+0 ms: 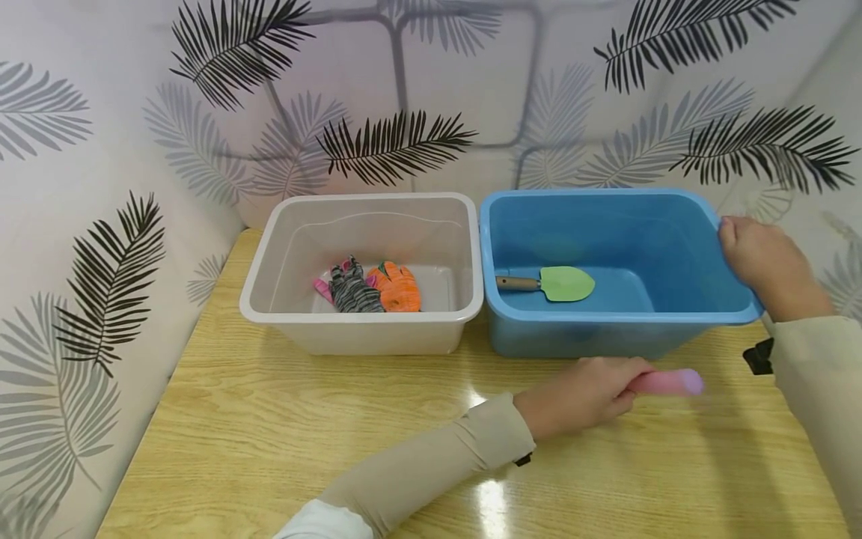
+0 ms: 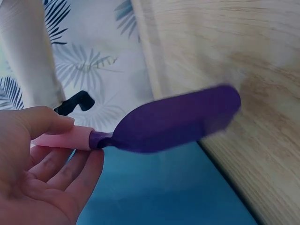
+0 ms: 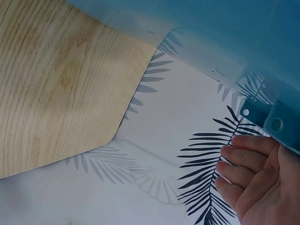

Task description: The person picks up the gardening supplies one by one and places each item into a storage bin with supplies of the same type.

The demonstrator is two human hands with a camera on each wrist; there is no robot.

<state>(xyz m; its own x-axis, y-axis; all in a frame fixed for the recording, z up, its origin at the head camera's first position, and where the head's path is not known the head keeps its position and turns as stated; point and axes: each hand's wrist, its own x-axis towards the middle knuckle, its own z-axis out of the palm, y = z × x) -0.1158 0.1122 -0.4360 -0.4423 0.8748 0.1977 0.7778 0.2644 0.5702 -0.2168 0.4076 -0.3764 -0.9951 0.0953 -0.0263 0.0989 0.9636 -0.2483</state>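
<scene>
My left hand (image 1: pixel 582 393) holds a small trowel by its pink handle (image 1: pixel 663 382), in front of the blue bin. The left wrist view shows the trowel's purple blade (image 2: pixel 178 119) jutting past the fingers; the head view hides it. At its right end, my right hand (image 1: pixel 768 258) grips the rim of the blue bin (image 1: pixel 592 329), thumb over the edge. The right wrist view has its fingers (image 3: pixel 243 161) below the rim, outside the wall. Inside the blue bin lies a green-bladed trowel (image 1: pixel 566 284) with a brown handle.
Left of the blue bin stands a whitish bin (image 1: pixel 364 333). It contains a grey-black knit glove (image 1: pixel 355 290), an orange glove (image 1: pixel 397 288) and a pink piece (image 1: pixel 323 288). Both bins stand on a wooden table (image 1: pixel 269 434), before a leaf-patterned cloth (image 1: pixel 121 262).
</scene>
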